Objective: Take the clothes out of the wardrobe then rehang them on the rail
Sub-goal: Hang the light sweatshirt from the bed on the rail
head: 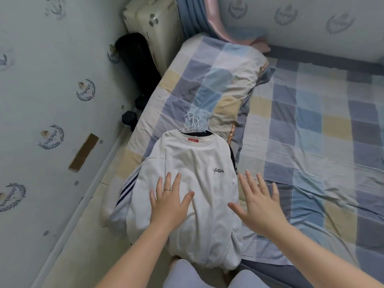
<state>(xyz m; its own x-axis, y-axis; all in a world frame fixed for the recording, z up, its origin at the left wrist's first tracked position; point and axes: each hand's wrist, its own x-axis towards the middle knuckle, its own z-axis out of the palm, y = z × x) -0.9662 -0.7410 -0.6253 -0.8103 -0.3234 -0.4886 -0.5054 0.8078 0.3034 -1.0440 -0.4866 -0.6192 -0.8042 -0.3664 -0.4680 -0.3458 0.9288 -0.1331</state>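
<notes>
A white sweatshirt (pixel 195 163) with a red neck label and a small black logo lies on top of a stack of clothes at the bed's near left corner. White wire hanger hooks (pixel 192 120) stick out past its collar. Under it shows a dark garment and one with dark stripes (pixel 125 191). My left hand (pixel 169 201) lies flat on the sweatshirt's middle with fingers spread and a ring on one finger. My right hand (pixel 258 201) is spread over the sweatshirt's right edge and the bedsheet; I cannot tell whether it touches. No wardrobe or rail is in view.
The bed (pixel 311 125) has a checked sheet and a folded checked quilt (pixel 216 84). A cream suitcase (pixel 151 28) and a black bag (pixel 136 61) stand in the corner to the left. A narrow strip of floor (pixel 83 235) runs between bed and patterned wall.
</notes>
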